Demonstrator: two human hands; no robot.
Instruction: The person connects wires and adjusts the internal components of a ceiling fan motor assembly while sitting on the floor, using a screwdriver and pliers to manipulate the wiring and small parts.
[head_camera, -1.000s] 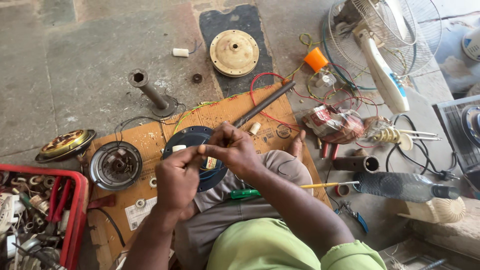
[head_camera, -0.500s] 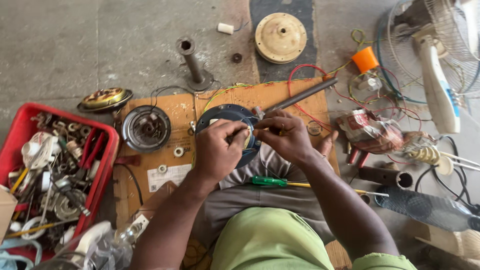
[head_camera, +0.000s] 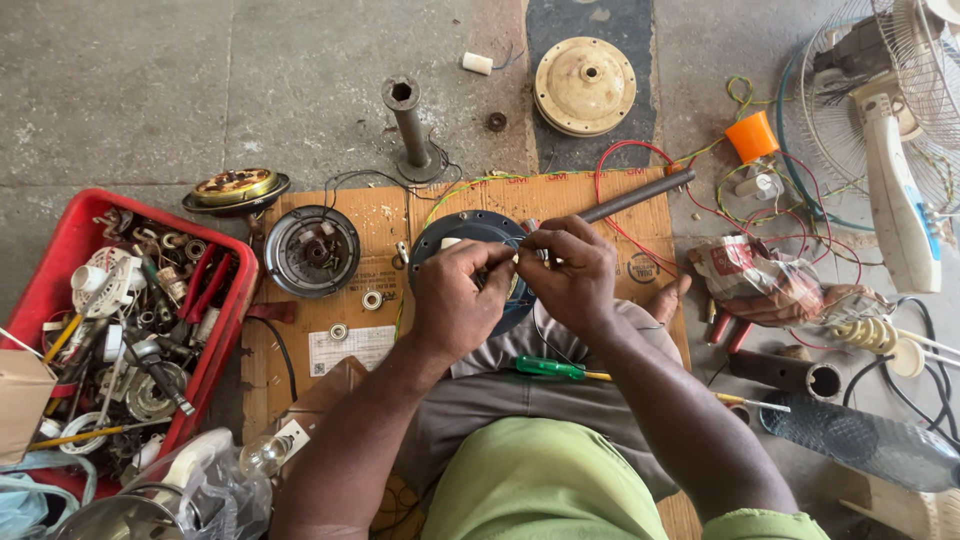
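Both hands, left hand and right hand, pinch thin wires over the round dark fan motor; its cream cover lies off, so reassembly remains.

Light green short-sleeved shirt, grey trousers, bare forearms, no gloves

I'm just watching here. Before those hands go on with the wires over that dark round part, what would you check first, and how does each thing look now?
1. Both hands on the wires: left hand and right hand pinch them: ok.
2. Dark round motor part lies flat on the cardboard: ok.
3. Green screwdriver within reach on the lap: ok.
4. Wire ends bared: cannot tell.
5. Red tray of spares close by: ok.
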